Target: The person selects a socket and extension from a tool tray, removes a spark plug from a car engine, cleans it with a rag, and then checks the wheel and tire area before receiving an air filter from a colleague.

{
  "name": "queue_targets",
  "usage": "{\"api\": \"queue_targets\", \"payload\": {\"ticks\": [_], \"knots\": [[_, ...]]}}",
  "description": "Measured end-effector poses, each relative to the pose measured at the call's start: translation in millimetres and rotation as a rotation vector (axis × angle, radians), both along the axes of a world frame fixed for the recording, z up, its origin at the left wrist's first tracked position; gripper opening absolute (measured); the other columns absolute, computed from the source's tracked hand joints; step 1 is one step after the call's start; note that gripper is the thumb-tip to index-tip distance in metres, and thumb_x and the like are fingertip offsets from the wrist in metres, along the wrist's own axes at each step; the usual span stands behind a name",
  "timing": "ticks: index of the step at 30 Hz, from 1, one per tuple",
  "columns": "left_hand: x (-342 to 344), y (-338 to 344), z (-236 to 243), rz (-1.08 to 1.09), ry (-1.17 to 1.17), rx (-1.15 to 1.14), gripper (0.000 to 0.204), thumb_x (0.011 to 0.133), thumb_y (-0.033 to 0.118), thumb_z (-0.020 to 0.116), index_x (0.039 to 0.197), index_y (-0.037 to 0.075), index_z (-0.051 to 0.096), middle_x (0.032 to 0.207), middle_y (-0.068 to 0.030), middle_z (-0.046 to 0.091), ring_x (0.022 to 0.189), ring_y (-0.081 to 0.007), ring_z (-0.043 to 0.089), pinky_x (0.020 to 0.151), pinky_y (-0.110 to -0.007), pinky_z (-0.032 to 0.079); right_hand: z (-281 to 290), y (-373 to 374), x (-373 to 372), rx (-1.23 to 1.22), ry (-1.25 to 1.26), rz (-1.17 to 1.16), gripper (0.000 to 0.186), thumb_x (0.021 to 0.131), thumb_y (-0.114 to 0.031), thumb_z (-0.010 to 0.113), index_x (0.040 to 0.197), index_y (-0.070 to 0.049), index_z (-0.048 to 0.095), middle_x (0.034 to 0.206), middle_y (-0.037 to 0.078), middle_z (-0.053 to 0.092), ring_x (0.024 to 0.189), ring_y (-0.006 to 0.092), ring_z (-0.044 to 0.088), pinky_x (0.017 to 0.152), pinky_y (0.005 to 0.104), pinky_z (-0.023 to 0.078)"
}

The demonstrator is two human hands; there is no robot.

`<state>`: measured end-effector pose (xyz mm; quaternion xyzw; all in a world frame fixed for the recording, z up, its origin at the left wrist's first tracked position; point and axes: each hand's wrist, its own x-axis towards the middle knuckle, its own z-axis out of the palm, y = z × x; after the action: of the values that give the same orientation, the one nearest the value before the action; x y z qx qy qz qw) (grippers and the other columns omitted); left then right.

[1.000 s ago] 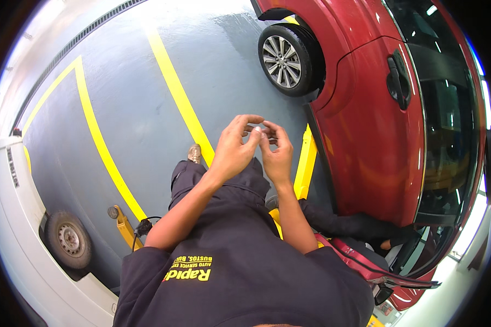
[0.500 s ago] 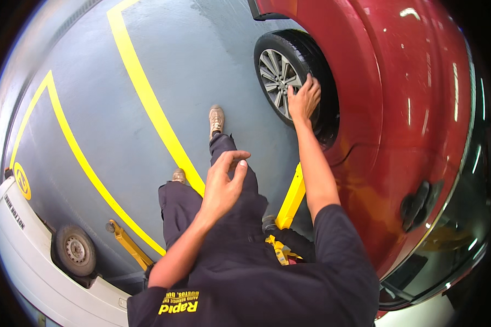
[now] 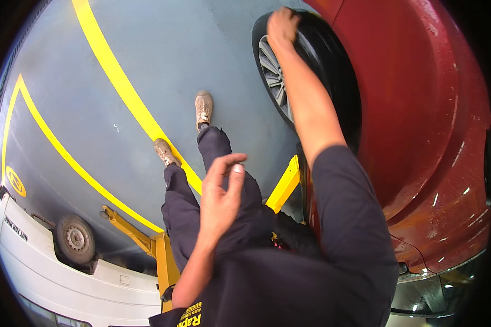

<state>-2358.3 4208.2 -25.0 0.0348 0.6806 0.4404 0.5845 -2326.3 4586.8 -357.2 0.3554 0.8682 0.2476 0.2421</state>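
My right hand (image 3: 283, 27), blurred by motion, is at the upper part of a black tyre (image 3: 326, 65) on a red car (image 3: 409, 109). Its fingers are too smeared to make out, so whether they grip the rubber is unclear. My forearm passes in front of part of the multi-spoke silver rim (image 3: 270, 64). In front of my body hovers my left hand (image 3: 222, 191), fingers loosely bent, thumb and forefinger apart, with nothing in it.
Yellow lift arms (image 3: 284, 187) reach under the red car and beside a white vehicle (image 3: 82, 289) at lower left, whose wheel (image 3: 75, 240) shows. Yellow lines (image 3: 120, 76) mark the grey floor (image 3: 163, 49). My shoes (image 3: 203, 109) stand near one line.
My right hand has moved from the rim's side up to the tyre's upper part. The wheel and red car now appear larger as my view shifts; my left hand stays before my body.
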Motion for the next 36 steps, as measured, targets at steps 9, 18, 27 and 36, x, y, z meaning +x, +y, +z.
{"api": "queue_targets", "payload": {"ticks": [9,18,27,36], "knots": [[-15,-6,-22,0.093,-0.002,-0.103,0.026,0.113,0.018,0.058,0.127,0.000,0.070,0.118,-0.0097,0.076,0.112,-0.0179,0.070,0.102,-0.034,0.053,79,-236,35,-0.457,0.914,-0.257,0.050,0.091,-0.027,0.078,0.137,-0.012,0.069,0.138,0.016,0.062,0.134,0.0347,0.053,0.118,0.0559,0.037],[6,18,-12,-0.015,-0.140,-0.015,0.028,0.114,0.019,0.057,0.130,-0.001,0.068,0.123,-0.0093,0.074,0.118,-0.0174,0.068,0.106,-0.033,0.051,114,-171,220,0.499,0.601,-0.698,0.127,0.063,-0.062,0.100,0.154,0.001,0.037,0.152,0.029,0.039,0.134,0.0452,0.044,0.107,0.0579,0.041],[-16,37,-66,-0.188,-0.007,0.070,0.027,0.112,0.018,0.060,0.128,-0.001,0.069,0.121,-0.0088,0.074,0.116,-0.0179,0.068,0.106,-0.034,0.050,105,-125,149,0.425,0.509,-0.512,0.120,0.061,-0.058,0.101,0.149,-0.001,0.043,0.148,0.027,0.043,0.131,0.0461,0.047,0.102,0.0622,0.041],[-1,259,-174,-0.625,1.043,1.212,0.038,0.092,0.010,0.065,0.128,-0.003,0.067,0.127,-0.0213,0.068,0.118,-0.0355,0.065,0.102,-0.046,0.051,-6,-99,-8,-0.310,0.758,-0.261,0.046,0.102,-0.033,0.064,0.137,-0.004,0.061,0.148,0.017,0.055,0.140,0.0409,0.047,0.113,0.0614,0.037]]}}
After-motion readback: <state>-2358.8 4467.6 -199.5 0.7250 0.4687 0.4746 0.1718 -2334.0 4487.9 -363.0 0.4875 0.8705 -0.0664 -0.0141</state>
